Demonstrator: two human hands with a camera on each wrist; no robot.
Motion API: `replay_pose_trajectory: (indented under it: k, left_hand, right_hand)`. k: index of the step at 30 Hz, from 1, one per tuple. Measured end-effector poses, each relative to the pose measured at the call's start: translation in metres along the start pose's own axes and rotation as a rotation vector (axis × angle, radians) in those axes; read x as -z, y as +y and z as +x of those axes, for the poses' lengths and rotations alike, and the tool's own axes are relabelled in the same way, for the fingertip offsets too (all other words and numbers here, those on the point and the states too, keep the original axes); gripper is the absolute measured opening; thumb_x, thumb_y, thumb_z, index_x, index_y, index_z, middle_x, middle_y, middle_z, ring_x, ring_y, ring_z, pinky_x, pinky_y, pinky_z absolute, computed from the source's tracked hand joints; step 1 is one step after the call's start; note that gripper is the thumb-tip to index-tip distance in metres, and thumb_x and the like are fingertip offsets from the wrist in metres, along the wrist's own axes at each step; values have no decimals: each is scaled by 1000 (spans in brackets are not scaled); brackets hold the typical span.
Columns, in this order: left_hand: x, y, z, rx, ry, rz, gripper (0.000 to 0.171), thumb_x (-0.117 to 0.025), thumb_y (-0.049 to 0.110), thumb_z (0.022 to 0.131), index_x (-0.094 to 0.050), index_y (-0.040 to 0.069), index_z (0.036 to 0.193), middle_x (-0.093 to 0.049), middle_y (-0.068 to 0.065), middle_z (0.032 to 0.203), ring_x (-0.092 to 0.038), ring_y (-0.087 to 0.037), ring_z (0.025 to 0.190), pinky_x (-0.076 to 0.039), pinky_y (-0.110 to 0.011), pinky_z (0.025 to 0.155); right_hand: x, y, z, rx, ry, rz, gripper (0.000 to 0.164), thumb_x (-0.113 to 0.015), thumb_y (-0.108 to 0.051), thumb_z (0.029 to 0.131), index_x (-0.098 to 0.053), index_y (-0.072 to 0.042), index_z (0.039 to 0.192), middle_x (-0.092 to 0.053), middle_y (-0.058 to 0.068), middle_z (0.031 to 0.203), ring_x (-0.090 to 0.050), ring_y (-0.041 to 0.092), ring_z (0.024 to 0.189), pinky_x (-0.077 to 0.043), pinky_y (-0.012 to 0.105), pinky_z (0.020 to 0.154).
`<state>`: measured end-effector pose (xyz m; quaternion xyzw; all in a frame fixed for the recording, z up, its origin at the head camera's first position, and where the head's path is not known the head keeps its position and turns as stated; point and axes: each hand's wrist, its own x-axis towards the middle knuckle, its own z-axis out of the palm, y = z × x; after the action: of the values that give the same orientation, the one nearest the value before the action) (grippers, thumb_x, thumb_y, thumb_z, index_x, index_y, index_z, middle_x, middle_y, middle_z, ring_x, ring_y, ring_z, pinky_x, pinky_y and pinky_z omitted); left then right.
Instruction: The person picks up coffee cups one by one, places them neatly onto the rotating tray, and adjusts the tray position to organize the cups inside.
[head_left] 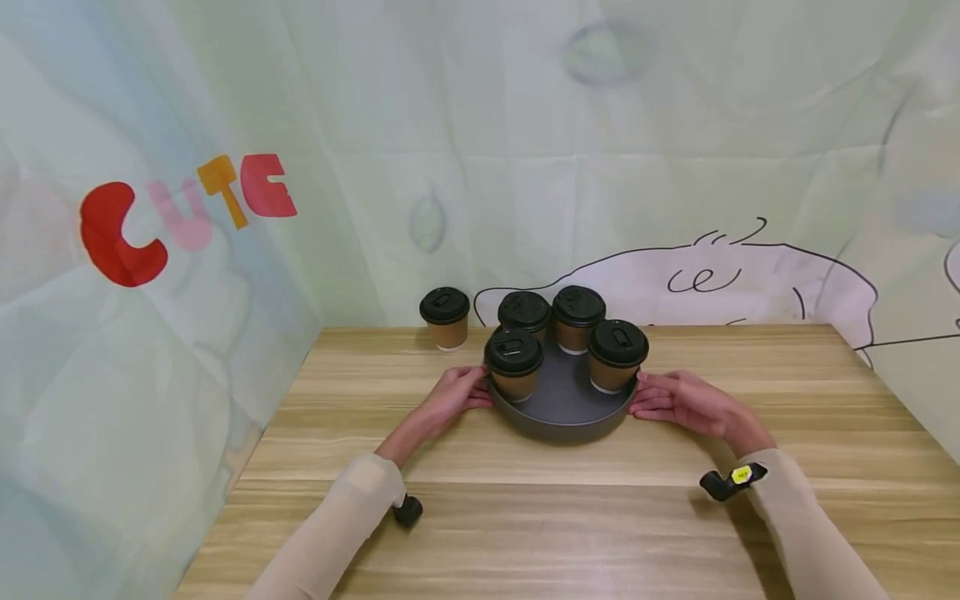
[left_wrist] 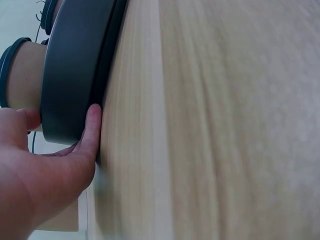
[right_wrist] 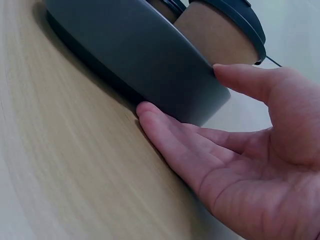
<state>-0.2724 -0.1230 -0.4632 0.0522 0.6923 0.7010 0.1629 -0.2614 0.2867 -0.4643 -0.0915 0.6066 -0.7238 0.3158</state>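
A round dark grey tray (head_left: 564,402) with a low wall carries several brown paper coffee cups (head_left: 615,375) with black lids, all upright. At its left side my left hand (head_left: 457,395) grips the tray, thumb over the rim beside a cup and fingers low under the edge, as the left wrist view shows. My right hand (head_left: 686,402) holds the opposite side. In the right wrist view its thumb presses the rim and its fingers (right_wrist: 165,132) reach beneath the tray's bottom edge, close over the table.
Another lidded coffee cup (head_left: 450,325) stands on the wooden table (head_left: 570,517) behind and left of the tray, near the back edge. A printed cloth backdrop (head_left: 360,183) hangs behind the table and along its left side.
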Motion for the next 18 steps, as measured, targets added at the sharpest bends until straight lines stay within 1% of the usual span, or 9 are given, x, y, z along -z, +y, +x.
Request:
replay_pose_trajectory:
  k: [2,4,6,8,10,12,16,18]
  left_hand:
    - [0,0,0,1,0,-1,34,-43,11,106,-52,-15,126,-61,-15,100,-64,-16,84,-62,-35,88]
    - [0,1,-1,1,0,-1,35,-43,11,106,-52,-15,126,-61,-15,100,-64,-16,84,-62,-35,88]
    - [1,0,-1,2,-1,-2,35,-43,12,106,-52,-15,127,-61,-15,100,-64,-16,83,-62,-35,88]
    - [1,0,-1,5,0,-2,36,-43,13,107,-52,-16,127,-61,-15,98,-65,-17,83,-62,-35,87]
    - [1,1,-2,9,1,-2,36,-44,13,107,-52,-16,128,-61,-14,98,-65,-16,82,-62,-34,87]
    - [0,2,-2,16,2,-1,37,-44,13,108,-52,-16,128,-61,-14,98,-65,-17,82,-62,-34,87]
    - [-1,4,-3,28,10,3,36,-44,13,108,-53,-16,128,-61,-14,98,-65,-17,83,-62,-34,86]
    - [0,3,-2,27,14,2,36,-44,13,108,-53,-16,128,-62,-15,97,-65,-17,82,-62,-34,86]
  right_hand:
    - [-2,0,1,13,33,18,29,-44,-17,113,-61,6,118,-73,19,111,-72,27,105,-54,42,103]
    - [-2,1,1,11,47,15,28,-45,-17,113,-60,6,118,-73,20,110,-73,27,104,-55,43,103]
    - [-3,1,1,1,34,0,28,-44,-16,113,-62,6,116,-73,21,108,-73,28,103,-56,43,102]
    - [-2,1,1,-5,-1,-17,29,-43,-15,113,-64,5,115,-73,22,109,-73,28,103,-56,43,101]
    - [-2,1,0,-6,-17,-18,29,-42,-14,113,-63,5,116,-73,22,110,-73,28,105,-55,43,102]
    - [-3,1,0,-4,-5,-6,29,-41,-14,113,-64,4,116,-73,21,111,-73,27,105,-55,42,103]
    - [-4,0,0,8,45,22,27,-42,-14,113,-63,3,118,-73,19,110,-73,26,103,-55,42,102]
    - [-4,0,-1,15,43,30,26,-43,-14,113,-63,1,117,-74,19,110,-73,27,102,-55,42,102]
